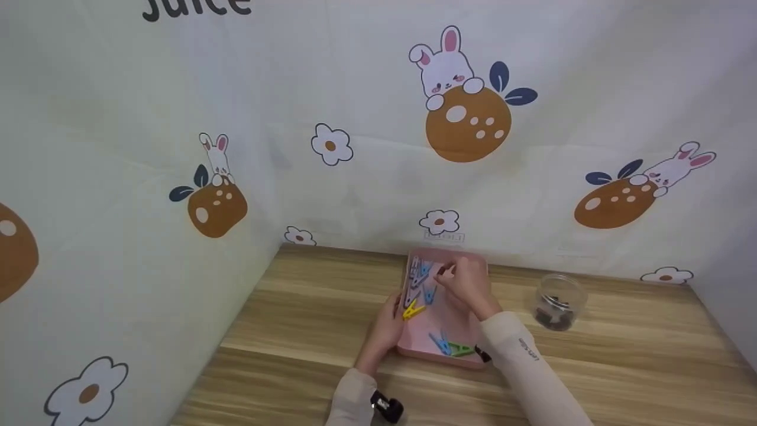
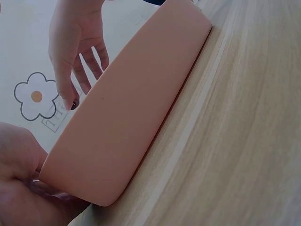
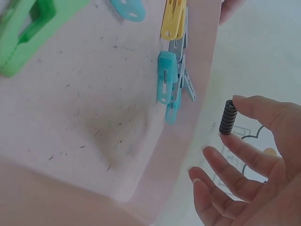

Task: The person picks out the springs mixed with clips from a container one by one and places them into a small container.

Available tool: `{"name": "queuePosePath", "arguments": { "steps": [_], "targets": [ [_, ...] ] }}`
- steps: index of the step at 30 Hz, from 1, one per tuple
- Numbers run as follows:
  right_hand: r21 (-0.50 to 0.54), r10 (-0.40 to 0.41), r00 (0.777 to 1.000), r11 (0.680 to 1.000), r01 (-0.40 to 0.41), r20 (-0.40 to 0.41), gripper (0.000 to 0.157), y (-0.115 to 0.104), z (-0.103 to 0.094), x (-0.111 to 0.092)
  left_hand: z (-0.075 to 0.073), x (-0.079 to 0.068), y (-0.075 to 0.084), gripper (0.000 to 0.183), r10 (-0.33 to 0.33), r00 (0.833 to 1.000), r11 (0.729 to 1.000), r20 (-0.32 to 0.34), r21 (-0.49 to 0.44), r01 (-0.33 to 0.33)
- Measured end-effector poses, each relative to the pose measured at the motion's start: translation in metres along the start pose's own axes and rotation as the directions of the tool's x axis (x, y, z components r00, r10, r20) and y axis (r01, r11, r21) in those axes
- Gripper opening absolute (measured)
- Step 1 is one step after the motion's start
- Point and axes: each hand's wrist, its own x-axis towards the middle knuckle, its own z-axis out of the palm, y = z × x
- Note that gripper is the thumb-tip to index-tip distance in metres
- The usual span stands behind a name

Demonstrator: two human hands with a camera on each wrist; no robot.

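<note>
A shallow pink tray (image 1: 423,334) lies on the wooden table. My left hand (image 1: 387,325) grips its left side, fingers curled at the wall in the left wrist view. Above the tray's far part, my right hand (image 1: 467,284) pinches a small black coil spring (image 3: 228,117) between thumb and index finger; its other fingers hang loosely bent. Several clothespins lie in the tray: grey and blue ones along the left wall, a yellow clothespin (image 1: 413,310) near my left hand, and a blue clothespin (image 1: 440,343) beside a green clothespin (image 1: 461,349) at the near end.
To the right of the tray stands a clear plastic tub (image 1: 562,287) with dark small pieces at its bottom. A printed curtain (image 1: 378,189) hangs behind the table (image 1: 295,307) and along its left side. Dark specks dot the tray's floor.
</note>
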Motion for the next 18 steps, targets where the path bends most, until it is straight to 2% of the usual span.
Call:
{"name": "queuePosePath", "arguments": {
  "steps": [3, 10, 18],
  "targets": [
    [-0.004, 0.005, 1.0, 1.0, -0.005, 0.002, 0.015, 0.0004, -0.0008, -0.0001, -0.0003, 0.0002, 0.0002, 0.043, 0.018, 1.0, 1.0, 0.001, 0.002, -0.018],
    [0.062, 0.063, 0.997, 0.996, -0.065, 0.046, 0.016, 0.0006, -0.0037, -0.0037, 0.0002, -0.0001, 0.0008, 0.043, 0.003, 1.0, 1.0, 0.001, -0.008, -0.003],
    [0.079, 0.066, 0.997, 0.995, -0.069, 0.037, 0.018, -0.002, -0.0041, -0.0068, 0.0009, -0.0002, 0.0014, 0.044, -0.028, 1.0, 1.0, -0.008, 0.008, 0.028]
  ]
}}
